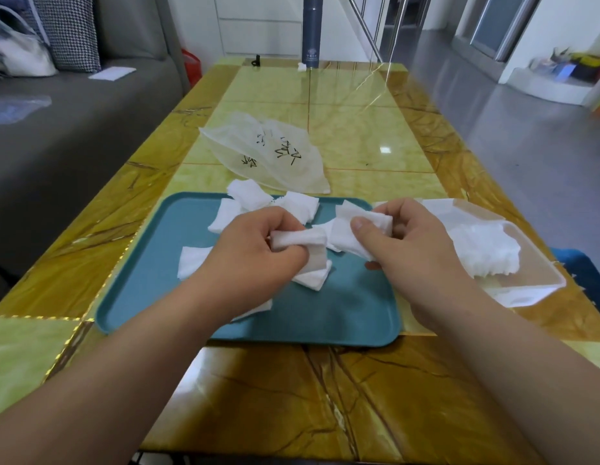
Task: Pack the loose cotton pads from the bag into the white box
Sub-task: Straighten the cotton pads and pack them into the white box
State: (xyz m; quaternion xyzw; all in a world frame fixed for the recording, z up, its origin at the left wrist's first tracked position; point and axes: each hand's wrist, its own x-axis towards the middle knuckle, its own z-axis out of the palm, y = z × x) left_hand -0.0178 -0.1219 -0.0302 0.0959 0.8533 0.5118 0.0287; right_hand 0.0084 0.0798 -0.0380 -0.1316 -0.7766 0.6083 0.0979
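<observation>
The left hand (pixel 255 245) and right hand (pixel 412 243) each pinch a bundle of cotton pads (pixel 300 241) over the teal tray (pixel 325 317). A pile already sits in the white box (pixel 533 273) (just right of the tray). Several pads lie loose on the tray, and the bag (pixel 268 156) looks emptied.

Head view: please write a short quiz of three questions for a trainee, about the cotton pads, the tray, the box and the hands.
1. True or false: the white box already holds some cotton pads.
2. What do the left hand and the right hand each hold? A) cotton pads B) the tray's rim C) nothing
3. By the person's own sides, on which side of the teal tray does the box stand?

Key: 1 true; 2 A; 3 right.
</observation>
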